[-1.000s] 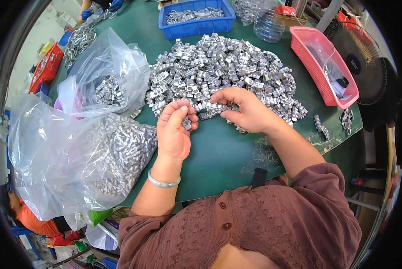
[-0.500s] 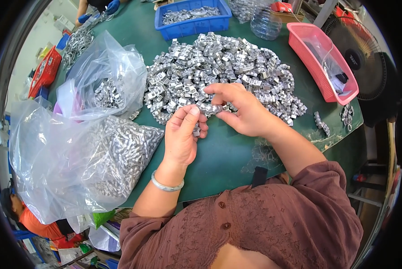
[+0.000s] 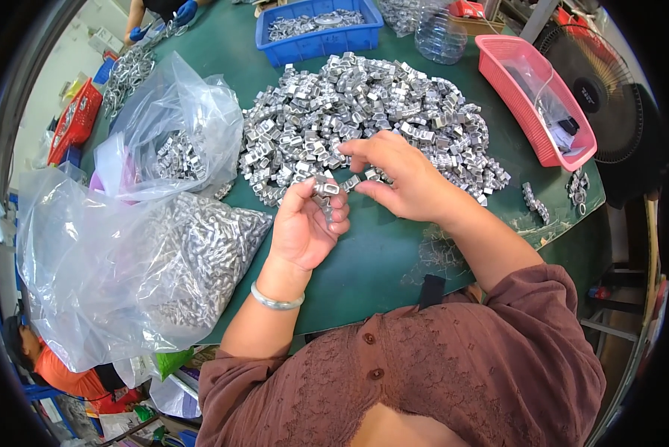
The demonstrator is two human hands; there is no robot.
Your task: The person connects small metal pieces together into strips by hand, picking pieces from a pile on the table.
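- Near the bench's [image 3: 360,276] front edge, the left hand [image 3: 302,237] is half curled, fingers holding metal pieces [image 3: 327,189].
- The right hand [image 3: 403,182] is partly open, thumb and forefinger apart, nothing visibly gripped.
- Fingertip handling of pieces seems in hand; the next move calls for a precise pinch.
- Beyond, toward the far edge, lies the metal pile [image 3: 371,112].

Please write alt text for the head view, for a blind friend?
A person's left hand holds small metal pieces, the right hand close by, before a large metal heap on a green table; plastic bags lie left, a pink basket right.
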